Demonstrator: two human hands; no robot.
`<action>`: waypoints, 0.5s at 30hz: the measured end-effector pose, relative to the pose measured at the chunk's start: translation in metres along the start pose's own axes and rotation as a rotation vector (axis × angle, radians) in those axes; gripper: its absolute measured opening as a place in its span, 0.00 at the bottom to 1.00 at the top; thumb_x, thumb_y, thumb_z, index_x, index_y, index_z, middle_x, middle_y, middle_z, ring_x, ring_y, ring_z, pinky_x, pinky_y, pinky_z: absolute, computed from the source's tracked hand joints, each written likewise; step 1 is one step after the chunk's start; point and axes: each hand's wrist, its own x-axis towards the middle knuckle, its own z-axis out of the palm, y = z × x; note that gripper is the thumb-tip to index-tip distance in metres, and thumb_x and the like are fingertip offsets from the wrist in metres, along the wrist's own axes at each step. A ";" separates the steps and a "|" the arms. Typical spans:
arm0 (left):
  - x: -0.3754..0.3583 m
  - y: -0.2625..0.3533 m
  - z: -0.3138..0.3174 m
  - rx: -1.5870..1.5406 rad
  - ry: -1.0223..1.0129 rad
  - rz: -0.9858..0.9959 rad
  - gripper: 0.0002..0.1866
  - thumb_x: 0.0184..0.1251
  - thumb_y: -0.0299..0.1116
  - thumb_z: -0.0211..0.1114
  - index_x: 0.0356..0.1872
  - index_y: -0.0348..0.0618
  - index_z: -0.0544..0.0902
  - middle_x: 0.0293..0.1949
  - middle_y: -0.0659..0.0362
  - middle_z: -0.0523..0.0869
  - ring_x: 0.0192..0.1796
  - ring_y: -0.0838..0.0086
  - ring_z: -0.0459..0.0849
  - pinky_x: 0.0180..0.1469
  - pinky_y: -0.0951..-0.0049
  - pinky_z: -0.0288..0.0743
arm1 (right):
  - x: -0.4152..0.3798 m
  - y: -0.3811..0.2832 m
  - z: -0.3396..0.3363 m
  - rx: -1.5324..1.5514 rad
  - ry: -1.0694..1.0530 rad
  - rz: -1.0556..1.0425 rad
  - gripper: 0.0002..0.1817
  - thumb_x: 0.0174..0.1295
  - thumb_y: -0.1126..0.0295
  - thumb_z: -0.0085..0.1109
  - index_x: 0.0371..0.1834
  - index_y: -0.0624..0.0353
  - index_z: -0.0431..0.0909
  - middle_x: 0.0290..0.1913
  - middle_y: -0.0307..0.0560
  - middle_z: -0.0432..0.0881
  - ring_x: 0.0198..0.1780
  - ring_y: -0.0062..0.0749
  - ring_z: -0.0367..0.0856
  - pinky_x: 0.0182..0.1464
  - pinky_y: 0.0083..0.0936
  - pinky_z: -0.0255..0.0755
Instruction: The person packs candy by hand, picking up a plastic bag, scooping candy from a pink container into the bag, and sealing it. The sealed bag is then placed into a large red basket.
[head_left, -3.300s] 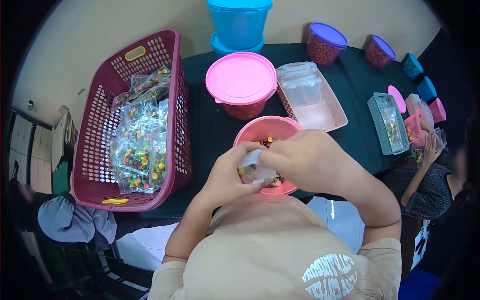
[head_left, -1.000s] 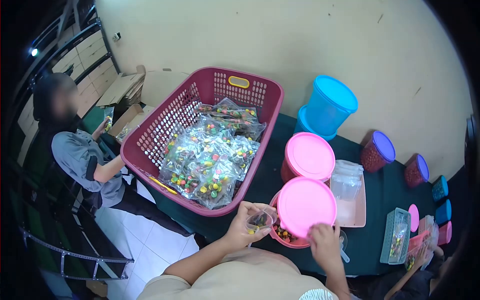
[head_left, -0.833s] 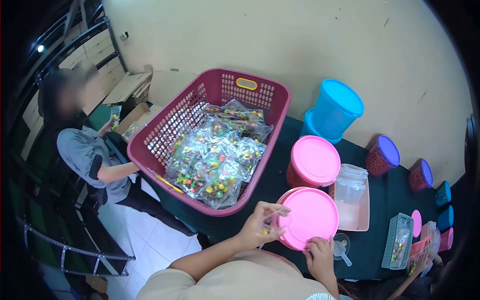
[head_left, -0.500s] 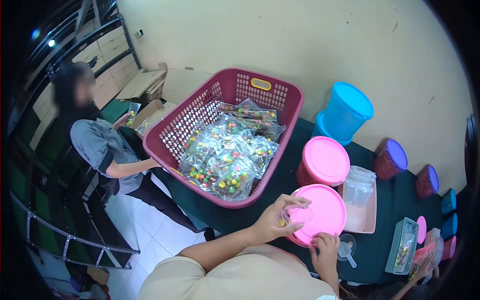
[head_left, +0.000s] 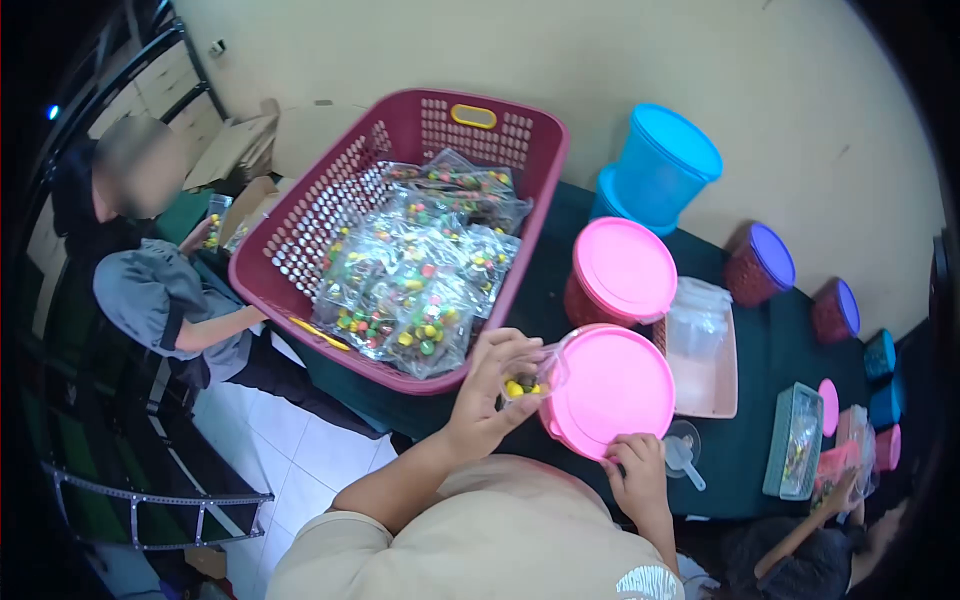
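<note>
My left hand (head_left: 487, 392) is closed around a small clear plastic cup (head_left: 550, 368), tilted, with yellow and dark round candies (head_left: 522, 385) in it. The cup is just over the left edge of a tub's pink lid (head_left: 612, 390). On the near right rim of that lid, the curled fingers of my right hand (head_left: 637, 468) grip the edge. The lid sits on the tub, so its contents are hidden. Close to my right hand, a white scoop (head_left: 685, 464) lies in a clear round dish.
A maroon basket (head_left: 545, 215) holds many candy bags (head_left: 410, 260). Behind stand another pink-lidded tub (head_left: 625, 270), blue tubs (head_left: 655, 165) and a pale tray (head_left: 708, 395) with clear plastic cups. One person (head_left: 170, 290) stands left; another's hand (head_left: 845, 490) works at right.
My left hand and the cup have moved left, and the candies in the cup now show plainly. My right hand remains at the lid's rim. The whole view has shifted.
</note>
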 end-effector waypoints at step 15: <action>-0.007 0.000 0.021 -0.246 -0.078 -0.057 0.26 0.64 0.33 0.67 0.60 0.38 0.67 0.54 0.53 0.74 0.57 0.70 0.76 0.57 0.69 0.73 | 0.010 -0.005 0.018 0.061 -0.010 0.001 0.11 0.52 0.66 0.67 0.36 0.57 0.79 0.44 0.42 0.80 0.48 0.40 0.74 0.51 0.36 0.66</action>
